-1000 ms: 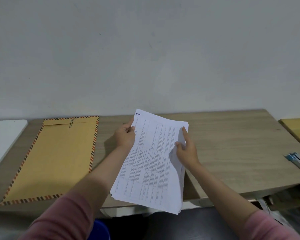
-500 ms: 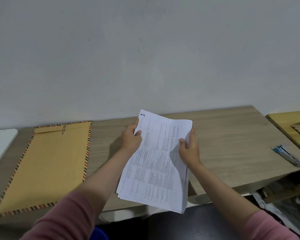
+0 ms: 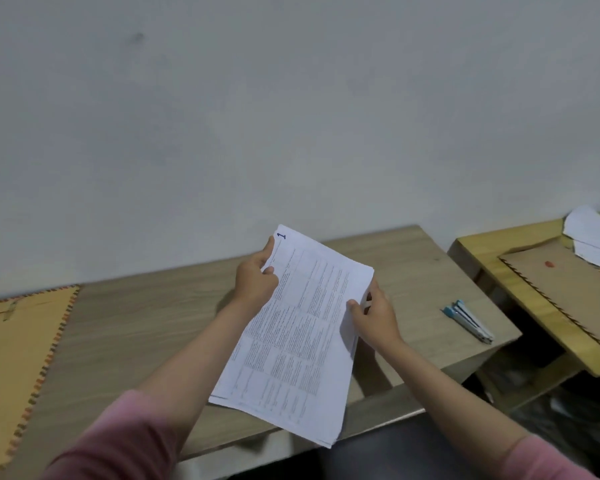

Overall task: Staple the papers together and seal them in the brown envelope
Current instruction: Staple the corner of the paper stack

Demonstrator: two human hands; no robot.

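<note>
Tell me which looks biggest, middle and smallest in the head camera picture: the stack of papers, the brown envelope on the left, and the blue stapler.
1. Stack of papers, though held nearer the camera.
2. Brown envelope, cut off by the frame edge, so unsure against the papers.
3. Blue stapler, clearly smallest.

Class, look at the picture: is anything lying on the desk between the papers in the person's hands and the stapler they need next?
Nothing visible. The papers, held by the left hand and right hand, are separated from the blue stapler only by bare desk. The brown envelope lies on the opposite side.
</note>
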